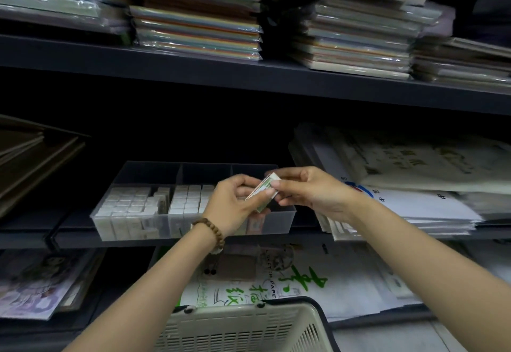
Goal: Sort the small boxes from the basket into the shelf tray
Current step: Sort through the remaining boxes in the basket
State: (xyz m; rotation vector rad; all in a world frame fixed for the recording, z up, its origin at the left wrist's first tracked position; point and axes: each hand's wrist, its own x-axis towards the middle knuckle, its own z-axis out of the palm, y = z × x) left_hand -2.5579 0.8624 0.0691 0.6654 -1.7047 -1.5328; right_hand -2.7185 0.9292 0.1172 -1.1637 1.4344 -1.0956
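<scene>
Head view showed both hands meeting at the centre of the frame, clamped on one small box [263,189] with green print. The left hand [235,203], with a bead bracelet [211,228] at the wrist, curled its fingers round the box's lower end. The right hand [307,191] pinched the upper end between thumb and fingers. Whether a second box was pressed against the first I could not tell.

The box was held in the air, tilted, its long axis running from lower left to upper right in the frame. It hung directly over the clear tray [278,221] on the middle shelf, above the tray's right-hand compartment. That compartment looked dark and mostly unfilled, though something sat low at its front. The left and middle compartments held tight rows of white boxes [130,202].

So the drop spot lay just below and slightly behind the hands, and the right hand was the nearer one to it. Judging from the packed rows, the box would likely need turning out of its slant to line up with the compartment walls before going down.

The basket [249,326] sat at the bottom centre of the frame, well apart from the hands, and its inside was out of sight. Stacks of wrapped paper [199,28] filled the shelf across the top.
</scene>
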